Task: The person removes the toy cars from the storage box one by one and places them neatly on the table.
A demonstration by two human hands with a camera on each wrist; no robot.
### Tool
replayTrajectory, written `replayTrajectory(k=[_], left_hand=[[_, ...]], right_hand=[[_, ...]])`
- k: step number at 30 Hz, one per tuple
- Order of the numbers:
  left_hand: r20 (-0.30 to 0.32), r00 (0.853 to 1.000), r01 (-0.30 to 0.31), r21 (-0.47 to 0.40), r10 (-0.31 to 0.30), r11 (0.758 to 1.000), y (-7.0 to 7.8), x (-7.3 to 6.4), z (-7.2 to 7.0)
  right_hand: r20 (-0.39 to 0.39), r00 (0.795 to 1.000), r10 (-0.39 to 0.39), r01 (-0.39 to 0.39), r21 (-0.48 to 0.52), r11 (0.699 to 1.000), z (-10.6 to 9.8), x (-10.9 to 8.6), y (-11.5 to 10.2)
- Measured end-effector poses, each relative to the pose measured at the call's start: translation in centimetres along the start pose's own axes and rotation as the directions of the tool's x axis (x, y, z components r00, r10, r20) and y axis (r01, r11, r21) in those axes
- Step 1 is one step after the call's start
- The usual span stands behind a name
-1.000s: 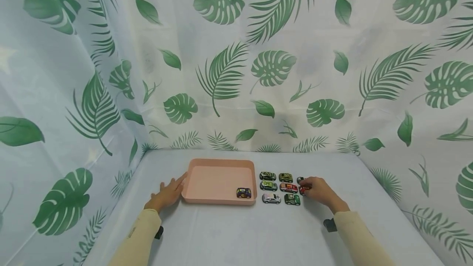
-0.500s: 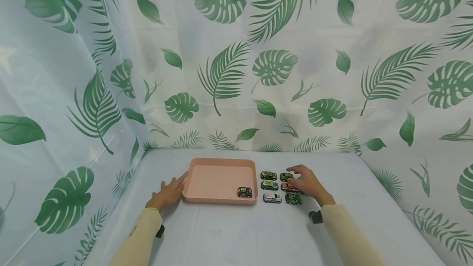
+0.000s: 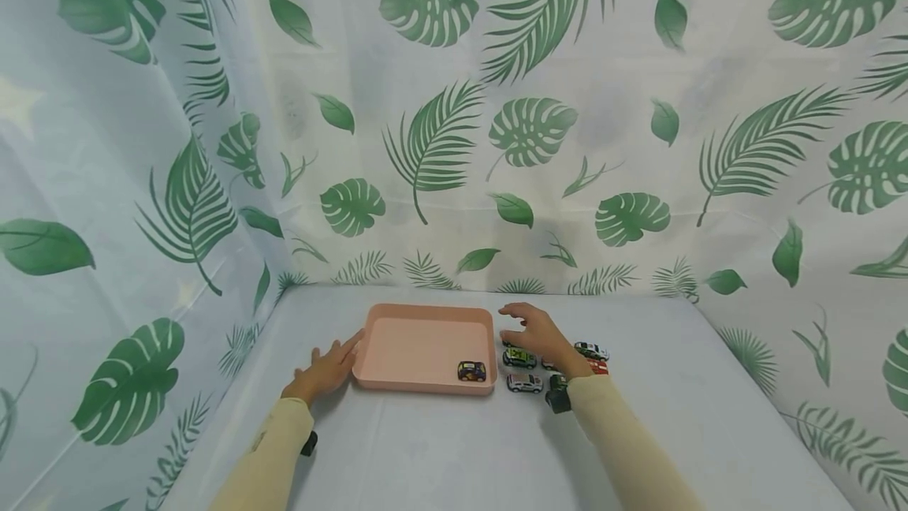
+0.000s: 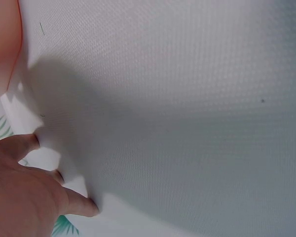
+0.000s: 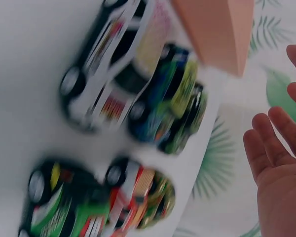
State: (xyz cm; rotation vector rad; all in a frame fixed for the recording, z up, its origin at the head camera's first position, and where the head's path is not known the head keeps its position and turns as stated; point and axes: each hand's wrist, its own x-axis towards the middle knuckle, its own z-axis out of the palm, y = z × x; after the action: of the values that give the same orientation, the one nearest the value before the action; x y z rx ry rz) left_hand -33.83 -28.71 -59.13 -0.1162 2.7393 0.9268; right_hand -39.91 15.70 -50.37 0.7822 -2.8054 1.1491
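Note:
My left hand (image 3: pixel 325 373) rests at the left side of the pink tray (image 3: pixel 426 389), its extended fingertips right at the rim. In the left wrist view, fingers (image 4: pixel 79 202) spread over the white cloth. Inside the tray's right front corner sits a dark blue and yellow toy car (image 3: pixel 471 371). My right hand (image 3: pixel 539 335) hovers right of the tray, over the back of the toy cars, thumb and fingers apart with nothing between them. Below it are a lime-green car (image 3: pixel 520 357) and a white car (image 3: pixel 525 382); a camouflage car (image 5: pixel 187 123) is mostly hidden from the head view.
A green car (image 5: pixel 69 202) and an orange-red car (image 5: pixel 130 197) lie partly under my right wrist. Further right sit a white and green car (image 3: pixel 592 351) and a red car (image 3: pixel 597 367). Leaf-print curtains (image 3: pixel 440 132) wall the table's back and sides.
My right hand has moved left from the rightmost cars, across the middle ones, to the cars beside the tray. The rightmost cars are uncovered. My left hand stays at the tray.

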Motion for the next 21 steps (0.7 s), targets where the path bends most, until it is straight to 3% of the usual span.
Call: replayTrajectory(k=[10, 13, 17, 21], left_hand=[[0.001, 1.0, 0.007, 0.006, -0.007, 1.0, 0.0, 0.0, 0.0], [0.002, 1.0, 0.005, -0.002, -0.005, 1.0, 0.1, -0.1, -0.1], [0.01, 1.0, 0.005, 0.01, -0.005, 1.0, 0.2, -0.1, -0.1], [0.017, 1.0, -0.005, 0.001, 0.005, 1.0, 0.4, -0.3, -0.2]], right_hand=[[0.077, 0.995, -0.063, 0.057, 0.075, 0.996, 2.6, 0.9, -1.9], [0.11, 0.993, -0.046, 0.034, 0.103, 0.994, 3.3, 0.9, -2.3], [0.159, 0.987, 0.003, -0.016, 0.086, 0.996, 4.2, 0.9, -2.9], [0.195, 0.98, -0.039, 0.026, 0.067, 0.997, 4.7, 0.8, -3.1]])
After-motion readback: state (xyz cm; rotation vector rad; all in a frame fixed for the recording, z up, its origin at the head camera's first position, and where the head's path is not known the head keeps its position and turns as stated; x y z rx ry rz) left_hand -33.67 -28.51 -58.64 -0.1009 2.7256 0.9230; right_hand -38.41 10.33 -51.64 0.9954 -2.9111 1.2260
